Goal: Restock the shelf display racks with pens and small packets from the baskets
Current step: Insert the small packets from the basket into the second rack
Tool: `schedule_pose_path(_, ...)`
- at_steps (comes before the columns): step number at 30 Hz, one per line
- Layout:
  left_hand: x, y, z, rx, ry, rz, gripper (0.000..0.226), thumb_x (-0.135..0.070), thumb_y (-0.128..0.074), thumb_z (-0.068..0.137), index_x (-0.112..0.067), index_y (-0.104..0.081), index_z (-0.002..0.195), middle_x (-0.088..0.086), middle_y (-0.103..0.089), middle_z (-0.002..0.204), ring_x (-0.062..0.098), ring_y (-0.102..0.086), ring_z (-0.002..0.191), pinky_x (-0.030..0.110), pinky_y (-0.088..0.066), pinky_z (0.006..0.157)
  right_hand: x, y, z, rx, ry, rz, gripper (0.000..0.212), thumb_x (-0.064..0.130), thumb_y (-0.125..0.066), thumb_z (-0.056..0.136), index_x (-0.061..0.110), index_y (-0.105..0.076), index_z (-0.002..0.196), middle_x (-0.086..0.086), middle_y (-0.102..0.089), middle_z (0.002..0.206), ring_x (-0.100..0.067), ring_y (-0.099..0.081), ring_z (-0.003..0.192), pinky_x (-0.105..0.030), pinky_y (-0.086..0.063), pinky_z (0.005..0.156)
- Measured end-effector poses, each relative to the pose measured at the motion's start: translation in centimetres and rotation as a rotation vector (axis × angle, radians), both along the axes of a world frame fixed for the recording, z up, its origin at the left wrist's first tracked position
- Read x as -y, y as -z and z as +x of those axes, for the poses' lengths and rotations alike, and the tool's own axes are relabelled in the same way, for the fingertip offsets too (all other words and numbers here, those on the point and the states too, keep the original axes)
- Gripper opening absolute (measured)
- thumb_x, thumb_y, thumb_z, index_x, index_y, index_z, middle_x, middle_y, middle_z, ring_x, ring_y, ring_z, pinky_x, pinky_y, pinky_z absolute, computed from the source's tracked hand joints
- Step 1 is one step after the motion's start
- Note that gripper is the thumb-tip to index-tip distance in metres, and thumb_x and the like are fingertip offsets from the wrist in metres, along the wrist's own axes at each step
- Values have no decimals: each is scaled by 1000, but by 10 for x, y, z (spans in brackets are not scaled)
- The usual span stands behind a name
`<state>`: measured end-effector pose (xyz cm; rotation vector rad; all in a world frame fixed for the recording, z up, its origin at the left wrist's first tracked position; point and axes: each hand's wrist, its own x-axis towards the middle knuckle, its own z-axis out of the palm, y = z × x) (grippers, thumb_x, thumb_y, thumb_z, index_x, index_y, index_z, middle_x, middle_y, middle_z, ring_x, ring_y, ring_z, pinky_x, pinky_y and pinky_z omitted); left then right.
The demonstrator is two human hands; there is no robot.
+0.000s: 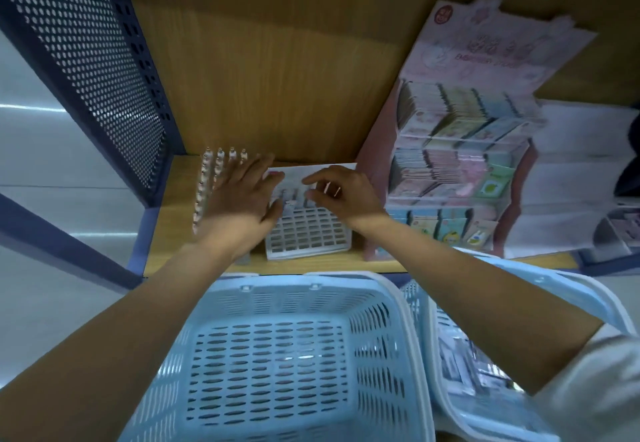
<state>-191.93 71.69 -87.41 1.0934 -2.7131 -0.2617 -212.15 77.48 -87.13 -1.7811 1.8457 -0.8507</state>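
Note:
A white grid pen rack [308, 234] stands on the wooden shelf [173, 220], most of its cells bare, with a few pens at its back rows. My left hand [242, 196] lies flat with straight fingers over a second rack of pink-capped pens [211, 171] and touches the white rack's left edge. My right hand [343, 192] hovers over the white rack's back rows, its fingers curled round a small pen [329, 188]. Below the shelf a light blue basket [294, 355] sits with nothing in it; another blue basket [460, 372] to its right holds packets.
A pink cardboard display [457, 151] with tiers of small packets stands right of the rack. A white stepped display [571, 178] is further right. A dark perforated metal panel [104, 61] closes the shelf's left side. The wooden back wall rises behind.

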Motion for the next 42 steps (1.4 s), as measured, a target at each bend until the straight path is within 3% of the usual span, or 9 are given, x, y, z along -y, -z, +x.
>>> schedule_pose_path(3, -26, -22, -45, -124, 114, -39, 50, -36, -35, 88, -9, -65, 118, 12, -59, 129, 34, -54, 116, 44, -41, 97, -37, -35, -29, 141, 107, -24, 7, 15, -67, 88, 17, -71, 93, 22, -63, 72, 3, -56, 61, -8, -39, 61)
schedule_pose_path(7, -80, -38, -117, -183, 340, 14, 41, -33, -38, 88, -13, -63, 113, 7, -62, 115, 28, -56, 103, 38, -45, 83, -114, -65, -85, 218, 231, -2, 16, 12, -60, 90, 9, -67, 75, 10, -56, 58, 2, -46, 53, -16, -36, 56)
schedule_pose_path(10, -118, -24, -159, -125, 566, 78, 49, -38, -37, 90, -15, -57, 128, 7, -56, 133, 27, -52, 121, 39, -44, 96, -181, -48, -118, 267, 338, 102, 29, 19, -57, 93, 20, -63, 64, 2, -57, 58, -8, -48, 52, -26, -40, 52)
schedule_pose_path(12, -137, -12, -175, -13, 640, 121, 63, -49, -26, 91, -19, -40, 145, 5, -34, 155, 24, -32, 141, 38, -23, 115, -219, -17, -136, 258, 395, 258, 28, 22, -57, 92, 22, -62, 65, -1, -60, 62, -12, -52, 55, -27, -44, 54)
schedule_pose_path(16, -150, 11, -181, 130, 627, 128, 80, -60, -1, 86, -21, -2, 156, -7, 12, 162, 16, 5, 150, 33, 5, 119, -262, 54, -158, 192, 416, 539, 15, 32, -66, 89, 20, -67, 98, -1, -64, 91, -12, -61, 80, -32, -51, 78)
schedule_pose_path(22, -151, 11, -177, 111, 616, 142, 65, -48, -25, 103, -20, 1, 156, -10, 16, 161, 12, 13, 149, 32, 6, 120, -270, 109, -154, -29, 241, 842, 72, 60, -65, 78, 31, -39, 139, -5, -41, 128, -21, -40, 125, -41, -33, 108)
schedule_pose_path(26, -151, 13, -177, 104, 617, 150, 64, -47, -26, 103, -19, -3, 156, -9, 13, 162, 13, 11, 149, 34, 1, 122, -268, 118, -143, -92, 148, 868, 81, 68, -67, 69, 25, -40, 132, 1, -43, 122, -18, -44, 114, -39, -39, 99)
schedule_pose_path(34, -151, 10, -176, 104, 613, 147, 64, -46, -26, 103, -20, -2, 156, -8, 13, 162, 13, 12, 149, 32, 3, 119, -264, 123, -125, 34, 93, 837, 41, 42, -76, 76, 18, -50, 96, 3, -51, 85, -17, -49, 76, -32, -44, 72)
schedule_pose_path(42, -151, 9, -176, 98, 611, 164, 64, -46, -26, 103, -20, -2, 156, -8, 11, 163, 13, 11, 149, 33, 3, 120, -263, 108, -117, 200, 27, 1035, 67, 57, -76, 70, 21, -48, 119, 6, -54, 105, -14, -53, 95, -24, -41, 78)
